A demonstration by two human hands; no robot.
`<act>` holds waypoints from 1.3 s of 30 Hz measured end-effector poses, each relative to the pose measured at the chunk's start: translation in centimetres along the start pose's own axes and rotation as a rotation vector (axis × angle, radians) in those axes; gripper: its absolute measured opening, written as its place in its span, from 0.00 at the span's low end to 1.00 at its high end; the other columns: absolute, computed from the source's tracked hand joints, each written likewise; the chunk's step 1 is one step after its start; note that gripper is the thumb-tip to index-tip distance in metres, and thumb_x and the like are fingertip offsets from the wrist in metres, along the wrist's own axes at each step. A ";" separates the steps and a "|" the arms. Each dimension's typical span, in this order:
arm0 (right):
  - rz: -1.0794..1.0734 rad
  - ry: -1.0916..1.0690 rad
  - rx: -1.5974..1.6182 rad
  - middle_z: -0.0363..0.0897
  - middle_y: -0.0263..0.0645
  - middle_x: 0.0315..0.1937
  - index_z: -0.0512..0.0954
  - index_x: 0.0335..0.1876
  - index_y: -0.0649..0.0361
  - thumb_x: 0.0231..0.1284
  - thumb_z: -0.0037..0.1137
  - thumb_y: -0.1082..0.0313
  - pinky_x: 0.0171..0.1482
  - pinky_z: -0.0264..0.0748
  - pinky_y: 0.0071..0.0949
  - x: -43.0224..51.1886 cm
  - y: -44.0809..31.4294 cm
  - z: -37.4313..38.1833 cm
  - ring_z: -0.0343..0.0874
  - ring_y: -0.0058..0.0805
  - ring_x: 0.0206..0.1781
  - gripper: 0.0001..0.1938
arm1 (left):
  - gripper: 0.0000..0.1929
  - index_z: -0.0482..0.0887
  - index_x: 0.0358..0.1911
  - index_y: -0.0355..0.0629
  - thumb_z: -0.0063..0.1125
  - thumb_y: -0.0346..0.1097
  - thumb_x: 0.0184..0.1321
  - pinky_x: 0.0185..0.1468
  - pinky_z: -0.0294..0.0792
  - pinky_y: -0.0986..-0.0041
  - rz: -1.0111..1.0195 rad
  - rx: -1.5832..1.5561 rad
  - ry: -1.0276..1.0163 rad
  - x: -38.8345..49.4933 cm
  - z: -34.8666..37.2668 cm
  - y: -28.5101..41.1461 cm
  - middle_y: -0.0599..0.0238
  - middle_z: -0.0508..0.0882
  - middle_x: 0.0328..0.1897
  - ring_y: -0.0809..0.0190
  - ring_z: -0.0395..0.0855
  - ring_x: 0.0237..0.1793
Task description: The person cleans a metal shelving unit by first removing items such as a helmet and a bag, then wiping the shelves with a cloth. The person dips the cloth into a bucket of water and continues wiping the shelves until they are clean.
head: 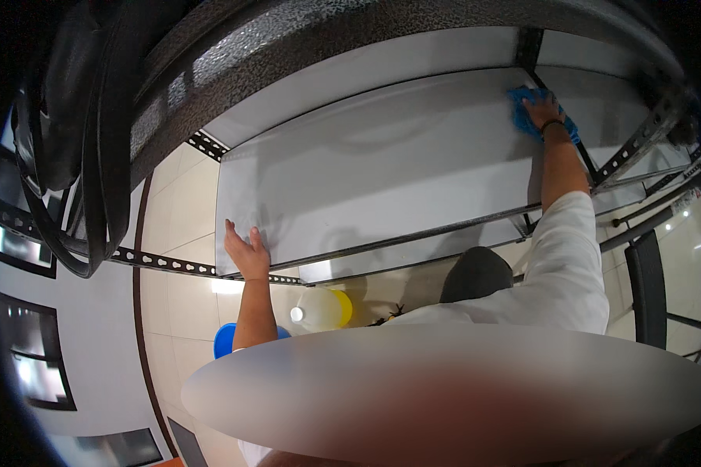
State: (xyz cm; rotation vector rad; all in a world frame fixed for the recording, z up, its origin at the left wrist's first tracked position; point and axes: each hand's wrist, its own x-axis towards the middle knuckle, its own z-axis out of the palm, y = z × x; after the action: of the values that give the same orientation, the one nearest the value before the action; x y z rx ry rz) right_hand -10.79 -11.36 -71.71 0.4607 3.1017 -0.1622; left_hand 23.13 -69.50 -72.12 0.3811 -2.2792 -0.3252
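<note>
Under my right hand [542, 111] is a blue cloth [523, 119], pressed to the far right end of a grey metal shelf board [385, 157]. A dark band circles that wrist. My left hand [248, 251] is at the near left corner of the board, fingers apart and nothing in it; whether its palm touches the board I cannot tell. Smudges and shadows lie across the board's surface. The shelf's black front edge [409, 236] runs between my two arms.
Black slotted posts [169, 262] hold the shelf. A dark textured edge [304, 64] and hanging black straps [102, 175] are above. On the tiled floor stand a clear jug with yellow liquid [321, 309] and a blue container [224, 340]. A black chair [645, 286] is at right.
</note>
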 end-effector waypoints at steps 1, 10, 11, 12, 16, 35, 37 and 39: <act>0.027 -0.027 -0.018 0.39 0.40 0.67 0.50 0.65 0.39 0.53 0.32 0.36 0.65 0.42 0.42 0.3 -0.8 -0.2 0.39 0.37 0.69 0.33 | 0.31 0.55 0.57 0.30 0.48 0.43 0.55 0.57 0.54 0.60 0.006 -0.001 -0.007 0.0 0.0 0.0 0.45 0.65 0.55 0.46 0.61 0.54; -0.506 0.064 -0.054 0.50 0.44 0.63 0.57 0.62 0.48 0.55 0.37 0.42 0.63 0.50 0.38 -5.8 -16.2 -0.1 0.49 0.42 0.65 0.30 | 0.32 0.55 0.57 0.29 0.47 0.46 0.55 0.57 0.53 0.59 0.028 0.009 -0.005 -0.1 0.2 0.0 0.44 0.65 0.55 0.45 0.60 0.54; -0.607 0.014 -0.018 0.50 0.45 0.63 0.56 0.62 0.48 0.55 0.36 0.42 0.64 0.48 0.39 -7.4 -18.7 -0.1 0.49 0.42 0.65 0.30 | 0.32 0.55 0.57 0.29 0.48 0.46 0.55 0.57 0.53 0.59 0.031 -0.008 0.000 -0.1 0.1 0.0 0.44 0.65 0.55 0.45 0.61 0.54; -0.653 -0.046 -0.012 0.48 0.45 0.64 0.56 0.62 0.48 0.55 0.35 0.42 0.64 0.44 0.41 -9.4 -21.7 0.1 0.46 0.42 0.66 0.30 | 0.32 0.55 0.57 0.29 0.48 0.46 0.55 0.57 0.53 0.59 0.032 -0.023 0.009 -0.2 0.1 0.0 0.44 0.65 0.55 0.45 0.61 0.54; -0.864 -0.151 0.047 0.41 0.45 0.66 0.53 0.64 0.49 0.56 0.32 0.42 0.65 0.37 0.45 -18.2 -32.9 1.1 0.38 0.41 0.68 0.31 | 0.32 0.56 0.56 0.29 0.48 0.46 0.54 0.57 0.53 0.59 0.049 -0.055 0.058 -0.3 0.1 0.0 0.44 0.66 0.54 0.45 0.61 0.54; -0.379 -0.561 1.709 0.73 0.46 0.44 0.67 0.51 0.68 0.51 0.51 0.54 0.49 0.70 0.33 -7.6 -19.8 -5.9 0.75 0.37 0.43 0.27 | 0.31 0.57 0.56 0.28 0.48 0.45 0.55 0.57 0.54 0.60 -0.004 -0.014 0.004 -0.1 -0.4 0.2 0.43 0.66 0.54 0.45 0.61 0.55; -0.111 -0.263 1.766 0.71 0.48 0.48 0.65 0.52 0.68 0.54 0.46 0.53 0.54 0.66 0.31 -1.7 -13.9 -5.1 0.72 0.38 0.48 0.27 | 0.31 0.56 0.56 0.28 0.48 0.44 0.55 0.57 0.54 0.60 -0.017 -0.008 -0.011 0.0 -0.4 0.4 0.43 0.66 0.54 0.45 0.61 0.55; -0.302 0.144 1.480 0.69 0.49 0.50 0.66 0.54 0.61 0.55 0.44 0.57 0.57 0.62 0.33 4.1 -10.0 -4.1 0.68 0.40 0.53 0.22 | 0.31 0.55 0.57 0.29 0.49 0.43 0.55 0.57 0.54 0.60 -0.021 -0.005 -0.025 0.1 -0.3 0.4 0.43 0.66 0.54 0.45 0.61 0.54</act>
State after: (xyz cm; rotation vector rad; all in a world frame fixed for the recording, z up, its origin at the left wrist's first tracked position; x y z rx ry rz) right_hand -17.53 -19.25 -66.70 -0.0876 2.4817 -2.4403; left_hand 23.21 -69.17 -71.75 0.4001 -2.3000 -0.3482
